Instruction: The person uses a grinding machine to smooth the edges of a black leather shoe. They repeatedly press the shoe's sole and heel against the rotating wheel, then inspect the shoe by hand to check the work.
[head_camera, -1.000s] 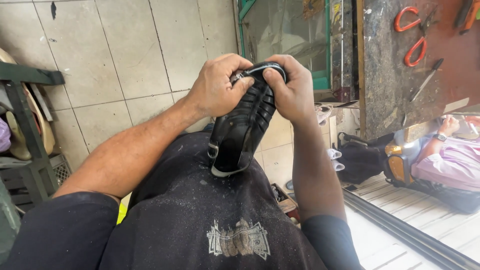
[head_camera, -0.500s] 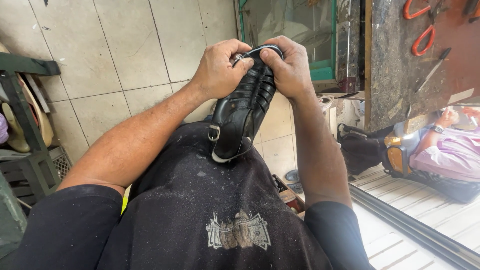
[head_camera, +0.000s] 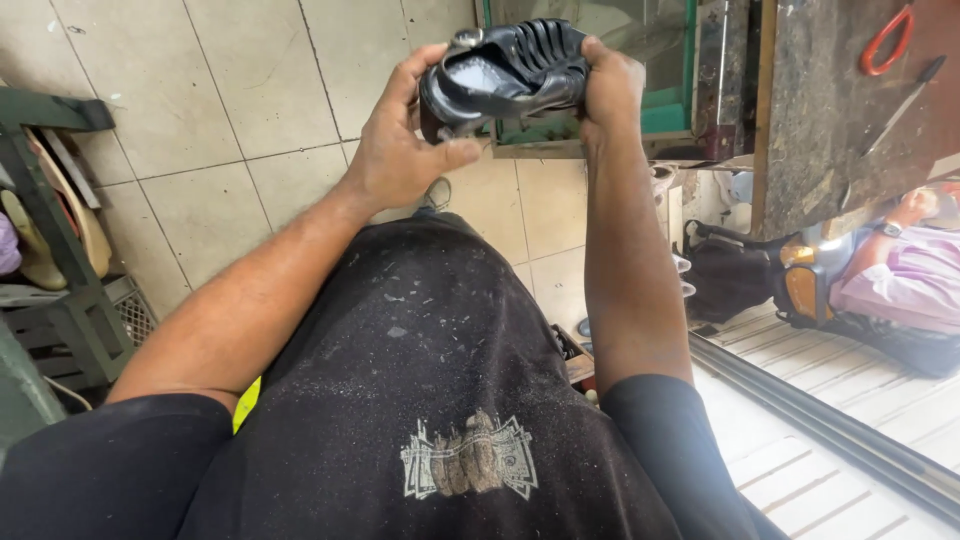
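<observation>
I'm getting one view only, the head cam, so no overlap w/ any other view. It's sitting on the person's head and looking steeply down along the torso: black shirt (head_camera: 430, 400) is filling the bottom half, very close to the lens. Both arms are running up from the bottom edge, w/ left hand (head_camera: 400, 150) and right hand (head_camera: 610, 90) near the top, close in. Beyond them it's facing the tiled floor (head_camera: 200, 110). Frame is looking rotated: a wooden board (head_camera: 840, 110) w/ tools is hanging top right, a green shelf (head_camera: 50, 230) sitting at left edge.
</observation>
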